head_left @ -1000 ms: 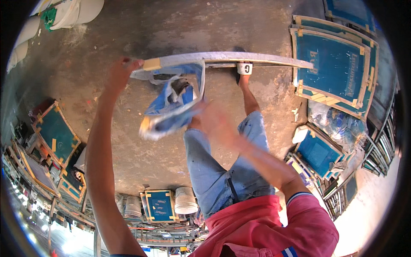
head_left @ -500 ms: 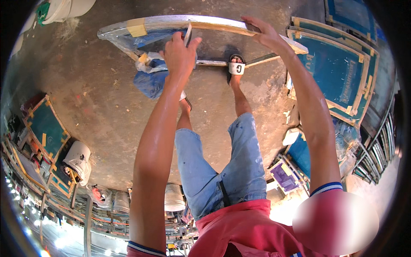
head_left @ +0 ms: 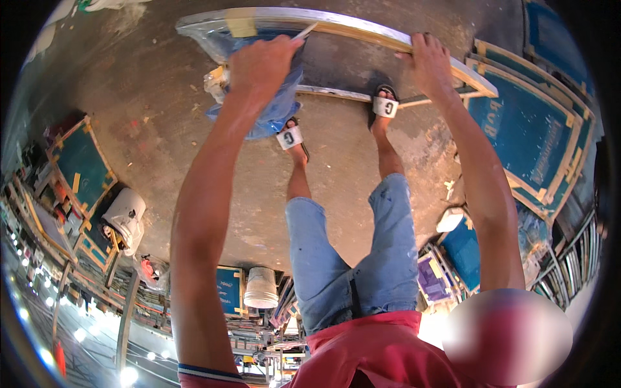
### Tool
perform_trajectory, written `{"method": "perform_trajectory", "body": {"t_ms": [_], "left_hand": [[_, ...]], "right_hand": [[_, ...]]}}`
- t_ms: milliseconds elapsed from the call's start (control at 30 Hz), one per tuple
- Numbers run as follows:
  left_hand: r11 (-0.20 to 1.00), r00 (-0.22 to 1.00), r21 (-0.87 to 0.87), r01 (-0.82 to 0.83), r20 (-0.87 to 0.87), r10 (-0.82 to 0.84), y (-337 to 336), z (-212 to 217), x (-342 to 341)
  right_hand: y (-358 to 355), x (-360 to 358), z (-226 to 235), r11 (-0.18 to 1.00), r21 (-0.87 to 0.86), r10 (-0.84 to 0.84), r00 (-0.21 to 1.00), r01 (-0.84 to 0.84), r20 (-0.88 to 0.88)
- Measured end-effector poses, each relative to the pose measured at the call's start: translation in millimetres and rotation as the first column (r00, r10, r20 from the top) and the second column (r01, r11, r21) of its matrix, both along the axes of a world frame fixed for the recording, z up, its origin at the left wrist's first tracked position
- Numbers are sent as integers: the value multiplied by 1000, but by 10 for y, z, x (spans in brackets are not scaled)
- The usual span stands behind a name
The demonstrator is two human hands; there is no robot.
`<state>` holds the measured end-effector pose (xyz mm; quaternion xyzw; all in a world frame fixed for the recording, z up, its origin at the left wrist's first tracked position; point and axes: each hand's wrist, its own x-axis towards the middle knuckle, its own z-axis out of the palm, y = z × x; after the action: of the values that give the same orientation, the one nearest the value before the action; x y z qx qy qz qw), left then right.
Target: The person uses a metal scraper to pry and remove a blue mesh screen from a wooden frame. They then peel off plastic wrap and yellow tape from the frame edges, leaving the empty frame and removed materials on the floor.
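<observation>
A large rectangular screen-printing frame (head_left: 362, 33) stands tilted on the floor before me, its bars pale and wooden. Torn blue mesh (head_left: 275, 110) and clear plastic film hang from its left half; an opening shows in the right half. My left hand (head_left: 262, 68) is closed over the mesh, and a thin, pale, blade-like piece (head_left: 306, 30) sticks out of it toward the upper bar; its exact kind is unclear. My right hand (head_left: 432, 61) grips the upper bar right of the middle, fingers curled over it. My sandalled right foot (head_left: 386, 107) is at the lower bar.
Framed blue-green screens (head_left: 527, 126) lean stacked at the right. Another green screen (head_left: 83, 165) and a white bucket (head_left: 124, 213) stand at the left. A pale bucket (head_left: 261, 288) and crowded shelves are behind me. Stained concrete floor (head_left: 239, 194) lies around my feet.
My left hand has turned and its thin piece now slants up to the right. The right hand has closed more firmly on the upper bar. My view has shifted, with the frame appearing higher and farther right.
</observation>
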<state>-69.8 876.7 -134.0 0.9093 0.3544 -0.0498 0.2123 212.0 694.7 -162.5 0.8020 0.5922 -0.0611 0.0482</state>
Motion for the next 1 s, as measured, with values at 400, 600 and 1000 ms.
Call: {"method": "perform_trajectory", "body": {"t_ms": [400,600,1000], "left_hand": [[769,757,178,-614,-144,638,-316,-134,-3928],[678,686,167,-716,-12,728,-37,176,-3394],[894,885,12,-449,143,443,144,146,-2318]], "right_hand": [[396,-388,-55,983,-31,174,975,-180,-141],[429,-360,24,984,-161,62,991,-81,-121],[1661,-1868,281,827,-373,280,883,-421,-376]]}}
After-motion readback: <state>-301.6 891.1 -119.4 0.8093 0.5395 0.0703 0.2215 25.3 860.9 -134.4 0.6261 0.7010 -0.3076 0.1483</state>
